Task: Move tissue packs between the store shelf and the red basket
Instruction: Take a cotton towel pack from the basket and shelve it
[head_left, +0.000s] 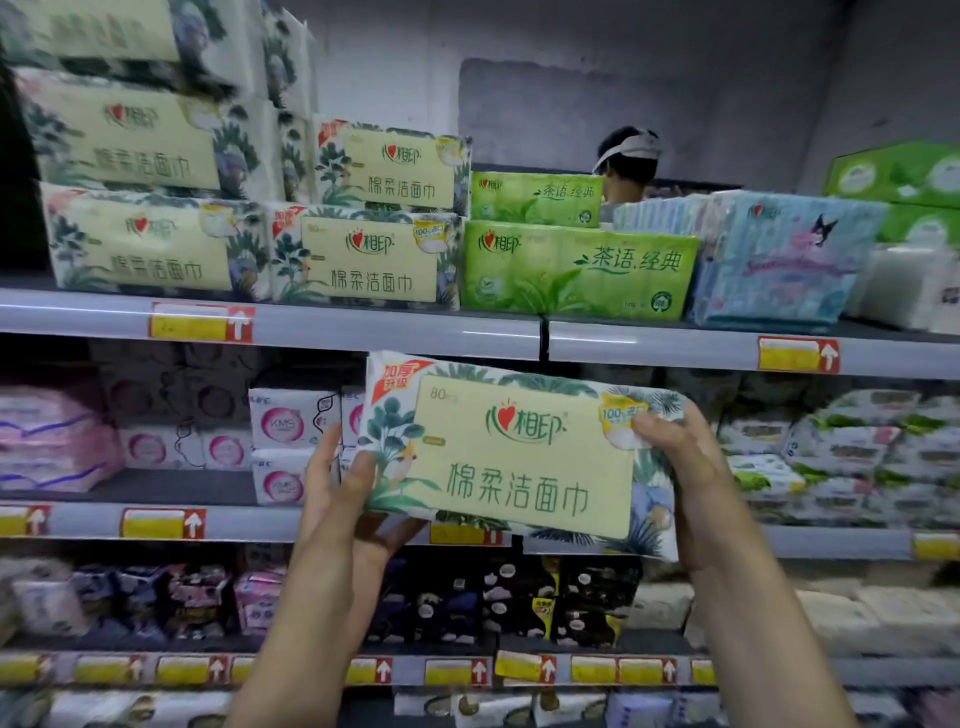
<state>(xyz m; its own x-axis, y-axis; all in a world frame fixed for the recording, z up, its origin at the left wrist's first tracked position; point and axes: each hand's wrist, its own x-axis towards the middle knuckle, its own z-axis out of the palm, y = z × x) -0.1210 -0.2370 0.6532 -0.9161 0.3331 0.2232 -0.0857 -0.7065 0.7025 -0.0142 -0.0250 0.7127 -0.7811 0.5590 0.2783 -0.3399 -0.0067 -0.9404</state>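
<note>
Head view: both hands are raised in front of a store shelf (363, 327), with one tissue pack (524, 457) between them.
Tissue pack: it is in the air, spanning from one hand to the other, printed face toward the camera. Its right end sits slightly lower than its left.
Left hand (343, 499): pinches the pack's left end, with the thumb on the front and the fingers running up behind the edge.
Right hand (680, 467): grips the right end, with the thumb over the upper front corner and the fingers wrapped round the back.
Why held so: the pack looks soft and wide. An end-to-end hold likely keeps it flat and level for sliding onto or off a stack.
Red basket: not in view, so I cannot tell which way the pack is travelling.
Above the hands: the shelf's front lip crosses just over the pack's top edge. Matching packs (363, 260) are stacked two high right behind that lip.
Up and left of the left hand: a taller stack of the same packs stands against the shorter one.
Above the right hand: green packs (576, 270) stand beside the matching stack, apparently touching it.
Open room: the only free space I can judge is on top of the two-high stack. To get there the pack would have to rise clear of the lip.
</note>
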